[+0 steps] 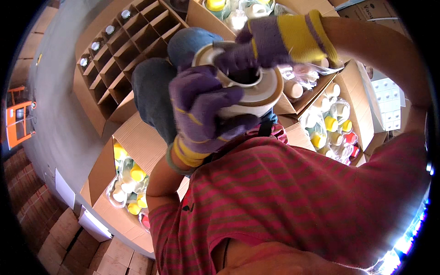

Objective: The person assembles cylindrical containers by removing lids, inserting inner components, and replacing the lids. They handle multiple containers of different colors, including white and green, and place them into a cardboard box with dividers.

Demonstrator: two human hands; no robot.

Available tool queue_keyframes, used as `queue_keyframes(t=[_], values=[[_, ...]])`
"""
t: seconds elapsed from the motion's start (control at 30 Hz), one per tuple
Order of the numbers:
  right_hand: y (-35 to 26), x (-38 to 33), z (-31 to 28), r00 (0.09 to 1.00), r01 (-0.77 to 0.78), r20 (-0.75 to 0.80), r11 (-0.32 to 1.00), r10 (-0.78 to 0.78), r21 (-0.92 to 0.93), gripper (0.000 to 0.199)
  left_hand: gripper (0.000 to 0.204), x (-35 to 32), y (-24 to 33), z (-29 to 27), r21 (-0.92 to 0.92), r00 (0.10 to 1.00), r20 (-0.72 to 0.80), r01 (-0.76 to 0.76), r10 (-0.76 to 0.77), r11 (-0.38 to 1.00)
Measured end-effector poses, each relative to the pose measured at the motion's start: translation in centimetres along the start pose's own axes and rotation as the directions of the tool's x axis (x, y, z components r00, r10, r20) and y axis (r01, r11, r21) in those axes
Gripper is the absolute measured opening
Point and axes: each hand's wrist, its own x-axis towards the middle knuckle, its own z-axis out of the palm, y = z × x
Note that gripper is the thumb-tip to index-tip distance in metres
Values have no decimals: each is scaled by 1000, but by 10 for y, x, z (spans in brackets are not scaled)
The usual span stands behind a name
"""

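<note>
A white, round container [263, 94] with a tan-edged rim and a dark opening in its middle is held over my lap. My left hand [204, 107], in a purple glove with yellow bands, has its fingers bent round the near left side of the collar and body. My right hand [250, 48], in a matching glove, reaches in from the right with curled fingers at the far edge of the opening. Motion smears those fingertips, and whatever they pinch is hidden. My knees [153, 87] lie just beyond on the left.
A divided cardboard box [121, 59] at upper left has several white-capped bottles along one side. Open boxes of plastic-wrapped items with coloured caps stand at the top [256, 9], right [332, 123] and lower left [130, 183]. An orange metal frame [19, 121] is far left.
</note>
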Motion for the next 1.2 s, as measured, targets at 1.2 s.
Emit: queue_keyframes(t=[1.2], values=[[48, 161, -32, 750, 558, -583, -173, -312, 811, 13, 58, -2, -100, -95, -244, 912, 261, 380, -317, 893]])
